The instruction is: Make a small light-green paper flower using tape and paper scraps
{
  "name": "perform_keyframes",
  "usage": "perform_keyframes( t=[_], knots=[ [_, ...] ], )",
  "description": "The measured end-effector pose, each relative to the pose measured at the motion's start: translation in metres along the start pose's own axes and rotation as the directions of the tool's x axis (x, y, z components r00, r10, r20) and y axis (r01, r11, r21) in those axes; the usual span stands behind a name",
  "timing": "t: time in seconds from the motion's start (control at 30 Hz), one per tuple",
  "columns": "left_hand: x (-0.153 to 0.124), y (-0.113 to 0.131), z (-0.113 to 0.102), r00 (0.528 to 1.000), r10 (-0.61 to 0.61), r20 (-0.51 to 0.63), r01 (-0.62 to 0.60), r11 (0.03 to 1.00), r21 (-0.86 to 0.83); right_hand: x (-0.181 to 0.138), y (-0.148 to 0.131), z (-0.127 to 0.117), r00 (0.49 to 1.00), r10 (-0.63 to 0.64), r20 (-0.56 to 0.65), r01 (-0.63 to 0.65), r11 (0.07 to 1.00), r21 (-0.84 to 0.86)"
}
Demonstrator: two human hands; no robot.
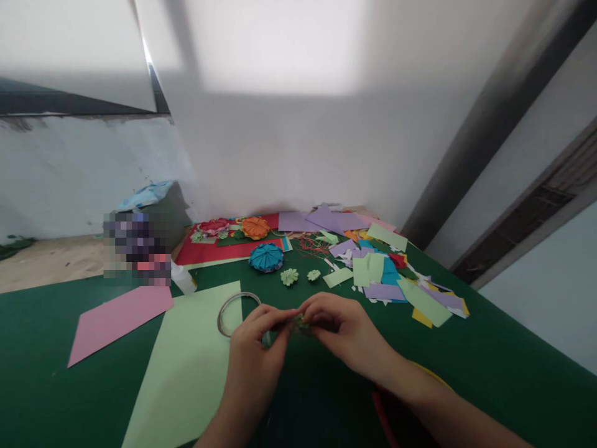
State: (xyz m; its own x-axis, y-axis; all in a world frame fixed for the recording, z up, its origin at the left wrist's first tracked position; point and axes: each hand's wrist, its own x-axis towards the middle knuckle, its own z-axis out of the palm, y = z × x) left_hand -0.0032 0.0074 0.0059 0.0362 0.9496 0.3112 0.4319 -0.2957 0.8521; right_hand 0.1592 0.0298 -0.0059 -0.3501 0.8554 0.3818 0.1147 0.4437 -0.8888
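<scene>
Both hands meet over the near table (489, 367), left hand (254, 348) and right hand (342, 333) pinching a small green paper piece (298, 323) between fingertips to steady it, wire ring (233, 311) just left.

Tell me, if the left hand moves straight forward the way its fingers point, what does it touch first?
Most likely the right hand: the left hand points toward it, both pinching a small green paper piece. Depth is uncertain.

left hand (254, 348), right hand (342, 330), fingers pinched together
</scene>
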Motion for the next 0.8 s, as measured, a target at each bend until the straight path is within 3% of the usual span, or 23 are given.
perform_keyframes(
  t=[0.17,0.33,0.5,0.63,0.8],
  knots=[
    [-0.0017,0.0023,-0.0008,0.999,0.048,0.000,-0.048,0.996,0.068,-0.0016,-0.0045,-0.0017,0.998,0.019,0.057,-0.019,1.000,0.002],
    [-0.0026,0.0011,-0.0013,0.999,-0.014,0.031,0.013,0.999,0.031,0.0008,-0.0023,-0.0057,0.996,-0.050,0.077,0.056,0.996,-0.075],
    [-0.0008,0.0006,-0.0011,0.999,-0.043,0.016,0.043,0.999,0.007,0.0018,0.0002,-0.0059,0.997,-0.042,0.062,0.046,0.997,-0.068],
    [0.0016,0.0011,-0.0031,0.994,-0.108,0.018,0.109,0.991,-0.079,0.0012,0.0021,-0.0033,0.997,0.074,0.037,-0.078,0.991,0.107],
    [0.0041,0.0010,-0.0073,0.973,-0.218,0.071,0.228,0.954,-0.192,0.0010,0.0047,-0.0032,0.956,0.279,0.086,-0.292,0.914,0.281]
  ],
)
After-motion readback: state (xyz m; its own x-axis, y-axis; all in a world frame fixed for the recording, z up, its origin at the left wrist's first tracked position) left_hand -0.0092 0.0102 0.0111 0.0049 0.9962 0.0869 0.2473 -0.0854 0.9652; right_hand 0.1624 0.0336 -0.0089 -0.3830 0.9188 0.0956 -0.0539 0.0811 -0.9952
